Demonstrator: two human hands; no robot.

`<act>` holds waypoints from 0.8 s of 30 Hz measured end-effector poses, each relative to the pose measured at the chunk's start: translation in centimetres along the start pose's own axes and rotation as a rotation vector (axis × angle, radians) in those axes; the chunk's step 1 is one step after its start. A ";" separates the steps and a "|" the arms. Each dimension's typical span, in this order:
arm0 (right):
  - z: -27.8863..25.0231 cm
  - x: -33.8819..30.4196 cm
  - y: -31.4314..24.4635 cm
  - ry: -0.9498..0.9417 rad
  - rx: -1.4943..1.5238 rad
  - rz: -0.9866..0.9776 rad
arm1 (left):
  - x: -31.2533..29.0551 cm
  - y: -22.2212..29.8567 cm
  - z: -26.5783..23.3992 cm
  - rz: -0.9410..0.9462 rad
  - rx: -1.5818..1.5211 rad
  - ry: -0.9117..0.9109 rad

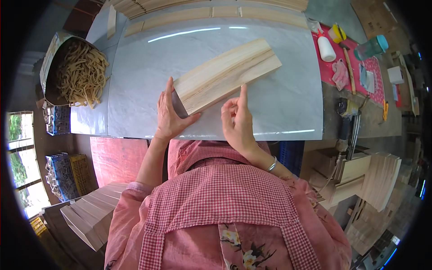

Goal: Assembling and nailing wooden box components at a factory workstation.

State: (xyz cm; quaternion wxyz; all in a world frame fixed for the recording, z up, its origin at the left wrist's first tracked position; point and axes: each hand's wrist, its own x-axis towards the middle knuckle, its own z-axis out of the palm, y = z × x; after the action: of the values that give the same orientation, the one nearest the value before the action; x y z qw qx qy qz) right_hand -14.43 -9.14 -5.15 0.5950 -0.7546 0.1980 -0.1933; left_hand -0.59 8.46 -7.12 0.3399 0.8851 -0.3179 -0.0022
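Observation:
A long, pale wooden piece point(229, 74) with darker grain streaks lies slantwise on the grey marbled tabletop point(288, 101). It looks like a block or a narrow box; its left end face is in shadow. My left hand point(170, 118) is open at that end, fingers raised along it and thumb spread toward the near corner. On the near long side, my right hand point(238, 123) has its index finger stretched up to the lower edge. The other right fingers are loosely curled, with nothing visible in them.
A bin of tan strips point(83, 72) stands at the left. Wooden slats point(193, 17) line the far edge. At the right, a red cloth point(355, 67) carries a white squeeze bottle point(326, 48), a hammer point(349, 67) and a teal-capped bottle point(371, 47). Stacked boards point(92, 213) sit at lower left.

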 end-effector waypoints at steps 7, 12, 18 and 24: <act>-4.6 0.7 -0.7 -0.039 -0.151 -0.334 | 0.2 -0.3 0.2 -0.021 -0.036 0.002; -21.4 10.0 4.7 0.385 -0.937 -0.318 | -0.5 0.2 -0.7 -0.073 -0.042 0.000; -36.7 16.4 9.9 0.290 -1.399 0.210 | -0.3 4.2 -5.5 -0.649 -0.952 -0.134; -38.7 16.9 11.0 0.363 -1.132 0.144 | -3.6 2.6 -8.1 -1.077 -1.738 -0.368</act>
State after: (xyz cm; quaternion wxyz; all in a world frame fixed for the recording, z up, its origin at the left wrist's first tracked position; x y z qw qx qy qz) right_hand -21.31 -52.21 -6.49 0.0685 -0.8939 0.4193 -0.1428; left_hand -3.12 13.85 -0.03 0.7612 0.3457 0.1838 -0.5171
